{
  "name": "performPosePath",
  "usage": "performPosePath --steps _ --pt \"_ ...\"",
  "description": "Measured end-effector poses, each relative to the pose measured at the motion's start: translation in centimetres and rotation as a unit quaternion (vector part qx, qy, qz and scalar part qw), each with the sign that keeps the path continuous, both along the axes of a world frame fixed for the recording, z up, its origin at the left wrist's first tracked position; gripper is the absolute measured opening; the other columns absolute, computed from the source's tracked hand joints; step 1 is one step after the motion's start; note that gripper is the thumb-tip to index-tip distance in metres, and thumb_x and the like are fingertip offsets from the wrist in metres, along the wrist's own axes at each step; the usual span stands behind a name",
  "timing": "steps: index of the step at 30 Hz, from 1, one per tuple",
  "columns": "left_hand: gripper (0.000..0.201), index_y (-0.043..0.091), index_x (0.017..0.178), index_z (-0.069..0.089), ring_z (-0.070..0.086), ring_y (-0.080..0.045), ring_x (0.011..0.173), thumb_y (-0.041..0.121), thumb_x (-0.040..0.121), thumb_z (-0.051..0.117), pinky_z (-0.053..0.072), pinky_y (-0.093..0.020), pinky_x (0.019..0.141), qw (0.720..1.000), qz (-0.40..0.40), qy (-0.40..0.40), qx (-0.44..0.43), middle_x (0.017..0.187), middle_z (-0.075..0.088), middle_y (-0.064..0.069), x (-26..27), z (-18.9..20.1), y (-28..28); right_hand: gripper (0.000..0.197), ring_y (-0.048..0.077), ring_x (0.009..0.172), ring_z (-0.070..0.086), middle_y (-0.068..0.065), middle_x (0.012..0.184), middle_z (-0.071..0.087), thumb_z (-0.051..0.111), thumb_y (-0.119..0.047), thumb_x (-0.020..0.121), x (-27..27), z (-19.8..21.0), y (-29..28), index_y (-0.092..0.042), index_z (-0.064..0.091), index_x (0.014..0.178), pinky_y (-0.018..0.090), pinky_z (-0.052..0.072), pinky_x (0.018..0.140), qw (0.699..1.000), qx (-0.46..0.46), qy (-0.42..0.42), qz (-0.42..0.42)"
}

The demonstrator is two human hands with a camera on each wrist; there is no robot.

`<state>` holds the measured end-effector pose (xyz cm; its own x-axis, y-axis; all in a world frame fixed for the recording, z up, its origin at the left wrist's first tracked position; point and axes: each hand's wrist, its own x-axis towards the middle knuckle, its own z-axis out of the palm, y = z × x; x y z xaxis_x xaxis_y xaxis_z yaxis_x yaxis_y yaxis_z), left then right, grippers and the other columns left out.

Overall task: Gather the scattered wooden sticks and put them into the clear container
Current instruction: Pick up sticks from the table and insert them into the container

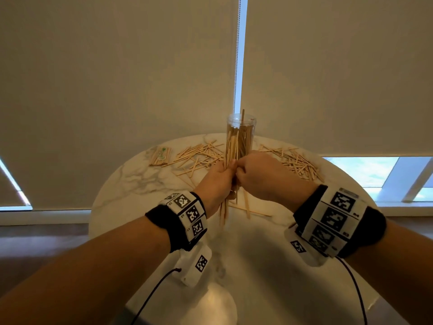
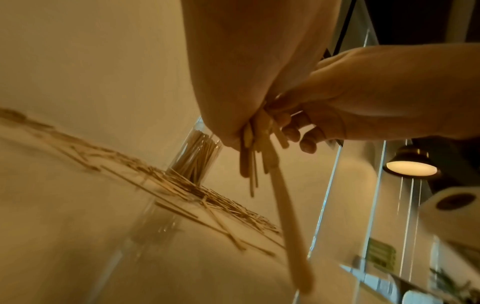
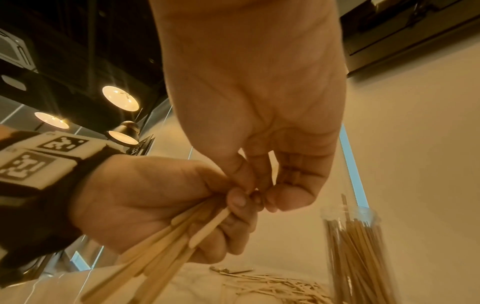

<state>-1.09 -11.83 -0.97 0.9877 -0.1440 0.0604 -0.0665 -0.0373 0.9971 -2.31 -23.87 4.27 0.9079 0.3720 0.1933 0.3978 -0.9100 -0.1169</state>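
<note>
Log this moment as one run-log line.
left hand: grips stick bundle | right hand: pinches bundle top | clear container: upright, partly filled | loose sticks: on table

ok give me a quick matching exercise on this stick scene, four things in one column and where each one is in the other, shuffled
Things:
1. clear container
2. bundle of sticks
3. wrapped pack of sticks
4. right hand

Places:
a. lying at the table's far left edge
b. gripped in the left hand
c. standing upright at the table's far side, partly filled with sticks
d. fingers pinching at the top of the bundle, against the left hand

Pairs: 1-c, 2-b, 3-a, 4-d
</note>
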Motion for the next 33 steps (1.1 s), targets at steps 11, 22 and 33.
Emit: performPosePath --steps 11,22,33 --pt "0.037 0.015 0.089 0.052 0.041 -0.010 0.048 0.051 0.097 0.054 0.052 -0.029 0.055 0.989 -0.102 -0.039 0.095 0.061 0.041 0.002 -0.9 1.1 -0.8 0.044 0.017 0.097 0.064 -0.002 0.106 0.069 0.032 -0.045 0.102 1.6 3.2 -2.3 -0.018 0.065 0.115 0.035 0.051 0.085 0.915 0.403 -0.006 0.006" --pt "0.007 0.013 0.100 0.049 0.043 -0.009 0.054 0.016 0.104 0.044 0.042 -0.026 0.053 0.994 0.042 -0.033 -0.100 0.070 0.049 0.003 0.5 3.4 -0.4 0.050 0.010 0.107 0.061 -0.009 0.119 0.059 0.055 -0.044 0.096 -0.3 0.5 -1.9 -0.030 0.034 0.139 0.035 0.051 0.093 0.885 0.452 0.110 0.025" --pt "0.026 0.004 0.122 0.043 0.071 -0.034 0.088 0.025 0.109 0.036 0.059 -0.054 0.080 0.977 0.055 -0.026 -0.204 0.098 0.072 -0.018 -0.5 3.0 -0.2 0.017 0.010 0.052 0.047 0.006 0.081 0.057 0.068 -0.026 0.088 -0.7 -2.7 -0.6 -0.019 0.060 0.102 0.024 0.039 0.044 0.853 0.466 0.237 -0.002"
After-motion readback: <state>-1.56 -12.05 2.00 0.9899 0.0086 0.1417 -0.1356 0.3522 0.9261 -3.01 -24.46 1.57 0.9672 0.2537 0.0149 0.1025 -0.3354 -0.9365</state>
